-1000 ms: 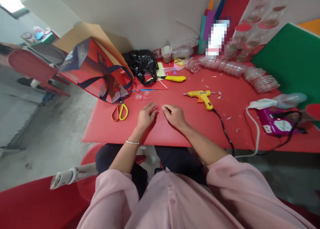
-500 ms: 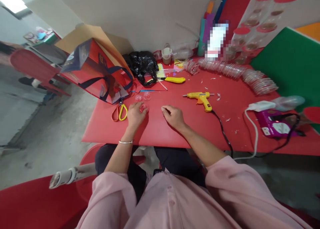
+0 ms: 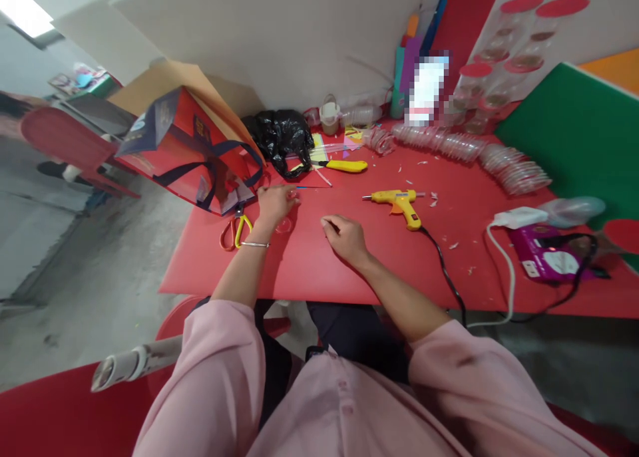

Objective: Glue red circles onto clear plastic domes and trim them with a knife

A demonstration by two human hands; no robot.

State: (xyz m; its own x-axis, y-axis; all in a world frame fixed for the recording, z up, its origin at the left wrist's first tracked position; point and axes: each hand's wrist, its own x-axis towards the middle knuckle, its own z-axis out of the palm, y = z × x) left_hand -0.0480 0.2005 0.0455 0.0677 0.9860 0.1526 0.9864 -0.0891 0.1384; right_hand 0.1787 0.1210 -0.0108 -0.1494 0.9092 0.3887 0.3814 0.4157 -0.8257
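My left hand (image 3: 276, 205) reaches forward over the left part of the red table. Its fingers are apart and bent over a small clear plastic piece (image 3: 294, 195), which they partly hide. Just below that hand lies a round clear plastic piece (image 3: 283, 226). Beside my left wrist are scissors (image 3: 237, 232) with one red and one yellow handle. My right hand (image 3: 345, 236) rests on the table with its fingers curled in, and I see nothing in it. To its right lies a yellow glue gun (image 3: 398, 203) with a black cord.
A red and blue paper bag (image 3: 194, 144) and a black plastic bag (image 3: 282, 138) stand behind my left hand. Farther back is a yellow-handled cutter (image 3: 344, 166). Stacked clear plastic cups (image 3: 464, 144) line the back right, near a purple box (image 3: 549, 254) with cables.
My left hand has moved forward from one round plastic piece to the pieces behind it, leaving the nearer one uncovered. My right hand has stayed in place.
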